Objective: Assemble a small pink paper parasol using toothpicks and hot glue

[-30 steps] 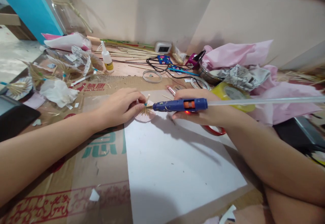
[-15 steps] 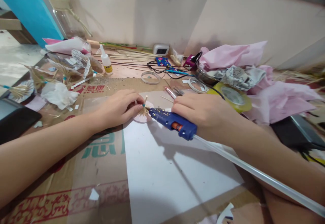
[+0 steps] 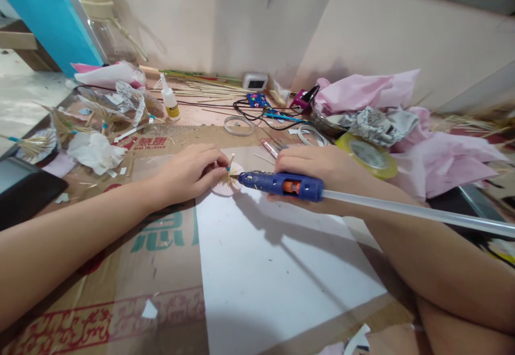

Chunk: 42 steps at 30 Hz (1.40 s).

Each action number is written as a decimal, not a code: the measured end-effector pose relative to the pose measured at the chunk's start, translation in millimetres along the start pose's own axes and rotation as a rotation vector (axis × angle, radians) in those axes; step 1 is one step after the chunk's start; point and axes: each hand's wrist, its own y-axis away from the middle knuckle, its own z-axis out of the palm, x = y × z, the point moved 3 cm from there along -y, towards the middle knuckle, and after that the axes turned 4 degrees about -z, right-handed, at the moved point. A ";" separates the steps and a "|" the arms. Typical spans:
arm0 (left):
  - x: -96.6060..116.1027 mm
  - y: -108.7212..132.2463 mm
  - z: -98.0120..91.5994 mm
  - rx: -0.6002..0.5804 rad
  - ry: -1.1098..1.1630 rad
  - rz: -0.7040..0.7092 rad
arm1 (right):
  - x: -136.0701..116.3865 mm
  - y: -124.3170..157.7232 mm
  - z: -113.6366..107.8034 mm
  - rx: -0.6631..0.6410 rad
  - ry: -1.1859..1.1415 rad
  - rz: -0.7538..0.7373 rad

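Observation:
My left hand (image 3: 189, 171) pinches a tiny paper umbrella (image 3: 228, 181) made of thin sticks and a pale pink disc, holding it against the white sheet (image 3: 273, 269). My right hand (image 3: 322, 175) grips a blue hot glue gun (image 3: 281, 183) lying nearly level, its nozzle touching the umbrella's stick ribs. A long clear glue stick (image 3: 418, 214) juts out of the gun's back toward the right.
Flattened cardboard (image 3: 161, 237) covers the work surface. Finished paper umbrellas (image 3: 88, 119) and a small glue bottle (image 3: 169, 98) lie at back left. Tape rolls (image 3: 367, 154), pink paper (image 3: 402, 130), cables (image 3: 261, 109) and skewers crowd the back and right. A dark device (image 3: 24, 189) sits far left.
The glue gun has swung back from pointing down-left to nearly level, its glue stick rising to the right. My left hand has stayed on the umbrella.

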 end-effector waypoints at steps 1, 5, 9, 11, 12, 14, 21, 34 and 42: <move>-0.2 0.2 0.1 0.001 -0.002 -0.001 | 0.5 0.0 1.2 -0.002 0.001 -0.006; -0.8 0.4 0.9 0.006 -0.003 0.000 | 2.0 -0.1 4.1 -0.012 0.005 -0.021; -1.4 0.0 1.6 0.003 0.001 0.000 | 1.8 -0.8 4.0 0.029 -0.006 -0.011; -1.3 -0.3 1.5 0.003 0.001 0.001 | 1.5 -0.9 3.9 0.044 -0.012 -0.005; -1.1 -0.4 1.4 0.004 0.003 0.003 | 1.3 -1.0 3.9 0.047 -0.014 -0.003; -0.5 -0.7 0.9 0.007 0.007 0.004 | 0.8 -1.0 3.7 0.049 -0.017 0.005; 0.9 -0.3 -0.1 -0.006 0.011 -0.011 | -1.8 -3.4 0.5 -0.017 -0.064 0.055; 0.7 -1.2 -0.1 -0.011 0.009 -0.013 | 4.0 -2.8 4.4 0.010 -0.126 0.099; -0.3 0.0 0.3 -0.006 0.011 -0.003 | 1.8 -3.2 2.9 -0.004 -0.122 0.097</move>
